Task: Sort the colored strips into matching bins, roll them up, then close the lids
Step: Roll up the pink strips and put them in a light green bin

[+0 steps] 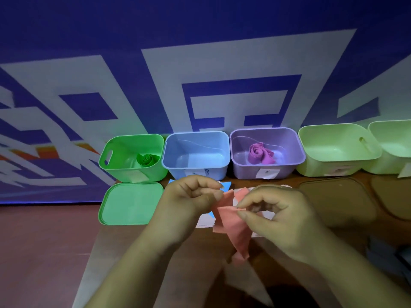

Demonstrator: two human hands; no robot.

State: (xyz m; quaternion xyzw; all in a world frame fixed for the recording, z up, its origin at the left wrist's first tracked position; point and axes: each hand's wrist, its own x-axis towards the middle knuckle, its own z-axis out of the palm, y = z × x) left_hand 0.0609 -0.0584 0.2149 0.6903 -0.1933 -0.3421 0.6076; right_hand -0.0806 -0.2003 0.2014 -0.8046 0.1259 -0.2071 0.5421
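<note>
Nearest the camera, the salmon-pink flexible strip (233,227) hung in the air between both hands, above the brown wooden table (311,252), its lower end trailing down and crumpled. The left hand (191,196) had its fingers curled and pinched the strip's upper end. The right hand (273,214) pinched a folded edge between thumb and forefinger, the other fingers loosely bent. Corners of a light blue strip (226,185) showed from under the left hand, lying on the table.

Just left of the hands lay the flat green plastic lid (131,203). Behind it stood the green plastic bin (115,152) with a rolled green strip (145,160) inside, then the pale blue bin (200,172) holding nothing visible, the purple bin (244,172) with a loosely coiled purple strip (260,153), and two pale green bins (322,167) to the right.

The step in hand looked like starting to roll the pink strip. The next move would call for winding it tight from the pinched end. Which bin matches pink could not be told. All bins were uncovered.
</note>
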